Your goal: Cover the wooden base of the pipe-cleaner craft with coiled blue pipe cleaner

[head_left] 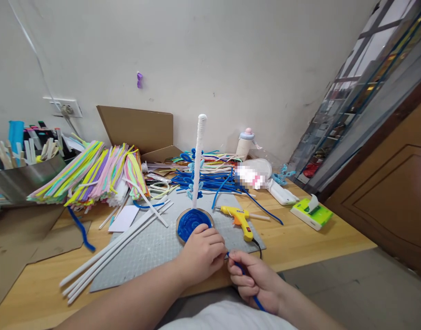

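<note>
A blue pipe cleaner runs through my closed right hand, pinched between thumb and forefinger. Its short end shows in the gap beside my left hand, whose fingers are curled round that end. My left hand is just in front of a round base covered in coiled blue, partly hiding its near edge. From behind the base rises an upright white wrapped post, with blue looped shapes beside it. A yellow glue gun lies right of the base.
A grey cutting mat lies under the base, with white sticks across its left side. Bundles of coloured pipe cleaners stand at the left, blue pipe cleaners behind. Tissues sit near the right table edge.
</note>
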Demonstrator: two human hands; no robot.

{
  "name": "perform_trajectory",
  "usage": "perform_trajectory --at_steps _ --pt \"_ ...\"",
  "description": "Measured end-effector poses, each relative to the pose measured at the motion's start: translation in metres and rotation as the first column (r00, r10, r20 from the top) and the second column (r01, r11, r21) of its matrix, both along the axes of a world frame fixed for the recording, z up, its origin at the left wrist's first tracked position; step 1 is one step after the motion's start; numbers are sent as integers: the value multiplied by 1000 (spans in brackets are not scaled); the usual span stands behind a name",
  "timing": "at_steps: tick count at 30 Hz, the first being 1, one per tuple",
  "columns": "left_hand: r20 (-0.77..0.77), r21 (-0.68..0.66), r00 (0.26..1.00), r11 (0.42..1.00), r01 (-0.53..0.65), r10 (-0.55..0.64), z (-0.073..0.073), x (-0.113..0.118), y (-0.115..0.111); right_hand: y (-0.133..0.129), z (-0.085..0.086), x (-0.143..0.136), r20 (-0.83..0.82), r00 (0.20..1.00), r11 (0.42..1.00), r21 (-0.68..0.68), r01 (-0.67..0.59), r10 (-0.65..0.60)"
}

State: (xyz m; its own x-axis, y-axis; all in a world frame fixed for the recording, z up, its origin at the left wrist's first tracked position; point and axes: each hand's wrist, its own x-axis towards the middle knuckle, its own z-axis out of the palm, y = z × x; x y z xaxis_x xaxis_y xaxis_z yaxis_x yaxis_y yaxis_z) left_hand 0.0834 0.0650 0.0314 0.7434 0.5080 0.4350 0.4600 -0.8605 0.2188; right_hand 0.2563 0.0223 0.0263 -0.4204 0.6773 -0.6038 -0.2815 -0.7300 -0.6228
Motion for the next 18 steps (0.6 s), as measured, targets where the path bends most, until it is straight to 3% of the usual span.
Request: perform_trajectory --at_steps 1,2,4,5,6,7,9,12,15,18 --pt "-5 -2 1000 1000 3 -3 0 0 0 -2 -1 -2 175 985 983 182 -20 -12" --pt "-12 -1 1000 1000 7 -7 0 0 0 -4 -1 -4 359 930 919 387 -75 -75" --pt "-32 7 999 1000 17 -17 0 0 -1 -8 -1 -6 624 721 678 672 -297 -302" --pt "-41 13 999 1000 19 -19 1 0 -1 -9 0 -6 685 614 573 704 -419 -393" --pt "-46 17 999 1000 15 -14 1 -1 -1 -10 2 -4 724 537 514 688 -512 -433" --pt "-45 15 999 1000 8 -7 2 -1 -1 -11 4 -2 756 499 498 655 -569 -424" --pt "-26 -5 1000 1000 0 0 5 -2 -1 -11 9 7 799 520 536 594 -600 -303" --pt "38 -73 997 995 -65 68 10 -6 -1 -13 15 25 749 658 678 523 -516 -76" --pt "45 -130 952 947 -295 302 9 -14 3 -19 20 43 635 762 800 387 -460 131" --pt "-22 -123 856 848 -515 516 1 -23 10 -24 24 57 533 815 822 344 -454 227"
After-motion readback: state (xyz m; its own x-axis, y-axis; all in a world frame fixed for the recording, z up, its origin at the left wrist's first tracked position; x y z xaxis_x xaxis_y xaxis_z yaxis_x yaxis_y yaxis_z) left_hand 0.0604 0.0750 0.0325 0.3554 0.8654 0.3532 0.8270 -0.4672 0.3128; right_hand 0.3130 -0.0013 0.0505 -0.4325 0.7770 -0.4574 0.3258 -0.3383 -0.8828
